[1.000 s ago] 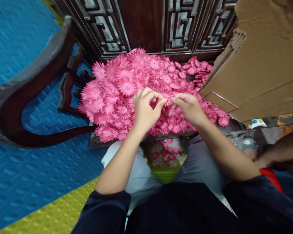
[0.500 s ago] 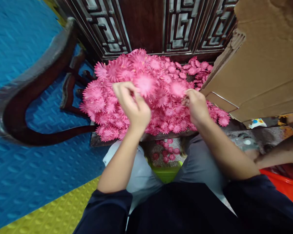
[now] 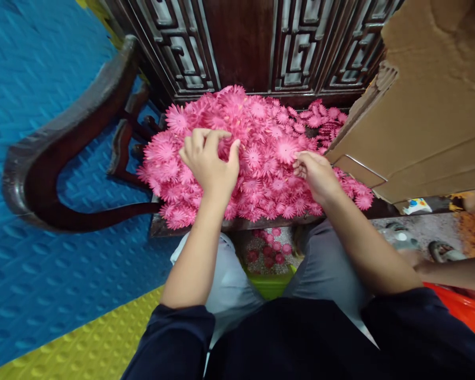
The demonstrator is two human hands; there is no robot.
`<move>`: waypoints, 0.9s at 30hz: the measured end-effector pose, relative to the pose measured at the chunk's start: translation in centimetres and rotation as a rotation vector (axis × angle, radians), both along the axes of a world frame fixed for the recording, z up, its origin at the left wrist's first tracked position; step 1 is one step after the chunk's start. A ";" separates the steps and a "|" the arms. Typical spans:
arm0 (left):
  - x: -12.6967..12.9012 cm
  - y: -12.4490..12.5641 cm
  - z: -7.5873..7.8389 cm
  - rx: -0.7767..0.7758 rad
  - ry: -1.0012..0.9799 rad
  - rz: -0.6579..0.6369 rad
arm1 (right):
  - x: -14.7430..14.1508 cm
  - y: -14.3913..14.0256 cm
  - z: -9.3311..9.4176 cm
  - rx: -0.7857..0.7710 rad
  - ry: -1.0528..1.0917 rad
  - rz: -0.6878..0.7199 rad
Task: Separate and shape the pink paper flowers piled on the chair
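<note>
No readable text, label, brand or number. Nearest to print: small white scrap (image 3: pixel 417 206) at right, by the front edge of the dark surface (image 3: pixel 385 208), just below the cardboard (image 3: pixel 431 121). Scrap bears blue and yellow-orange marks, too small and soft to make out as letters or figures. Whether brand or mere decoration, cannot tell.

A dark wooden backrest (image 3: pixel 243 47) with carved latticework stands behind the worktop (image 3: pixel 241 225); light glints on the curved armrest (image 3: pixel 34 163). Textured blue flooring (image 3: pixel 83 274) meets a yellow strip (image 3: pixel 83 338) at left.
</note>
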State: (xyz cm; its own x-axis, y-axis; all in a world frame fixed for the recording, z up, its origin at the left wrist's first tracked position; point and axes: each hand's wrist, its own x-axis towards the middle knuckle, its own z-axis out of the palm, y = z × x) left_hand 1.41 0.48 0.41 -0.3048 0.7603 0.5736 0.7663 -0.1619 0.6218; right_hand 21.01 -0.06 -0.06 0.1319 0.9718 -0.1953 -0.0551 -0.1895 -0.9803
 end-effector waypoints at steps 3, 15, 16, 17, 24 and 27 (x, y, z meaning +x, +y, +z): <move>-0.1 -0.1 0.1 0.019 -0.040 -0.035 | 0.1 0.0 0.2 -0.001 0.009 0.009; -0.6 -0.1 0.2 0.041 -0.086 -0.007 | -0.1 -0.1 0.3 -0.008 0.016 0.070; -0.7 -0.1 0.3 0.041 -0.079 0.007 | -0.1 -0.1 0.3 -0.007 0.009 0.072; -0.7 -0.1 0.4 0.040 -0.067 0.021 | 0.0 -0.1 0.3 -0.006 0.003 0.073; -1.5 0.1 0.7 -0.030 0.050 -0.120 | 0.1 -0.1 0.3 -0.002 0.012 0.077; -1.9 0.6 0.3 -0.004 0.105 -0.154 | 0.0 -0.2 0.3 0.001 0.026 0.076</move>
State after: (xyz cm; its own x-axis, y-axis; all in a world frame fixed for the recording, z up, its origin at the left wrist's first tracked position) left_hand -0.49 1.04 0.74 -0.1230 0.7957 0.5931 0.7937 -0.2799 0.5401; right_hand 20.98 -0.23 0.27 0.0527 0.9790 -0.1968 -0.0662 -0.1932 -0.9789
